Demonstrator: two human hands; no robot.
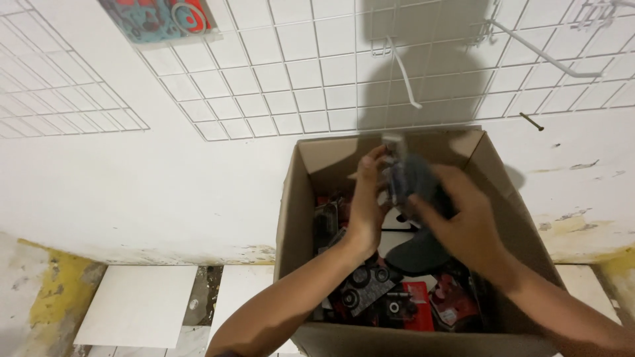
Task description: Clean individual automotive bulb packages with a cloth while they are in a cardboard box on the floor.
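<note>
Your grip is closed on a small dark grey packet (409,177): your left hand (368,201) pinches its left edge with the fingers raised, and your right hand (463,221) wraps over its right and lower side. You hold the packet up over the open mouth of the cardboard box (294,218), near the box's far wall, so it sits between both palms and clear of the things below. A pale strip at the packet's top edge shows just above your left fingertips; what the packet contains is too blurred to tell.

The white wall (132,185) fills most of the view behind the box. A white wire grid panel (278,86) is fixed to it, running across the upper part, with white wire hooks (536,47) jutting out at the right. Your shadow falls across the grid and wall above the box.

The cardboard box stands on the floor against the wall, its flaps open. Inside lies a jumble of red and black blister packs (397,304), some with round dark rings showing through, directly under your forearms.

On the floor to the left, a white tile (139,304) lies near the box. At the upper left of the grid hangs a flat pack with red and teal shapes (162,18). A small dark nail (531,121) sticks from the wall at the right.
</note>
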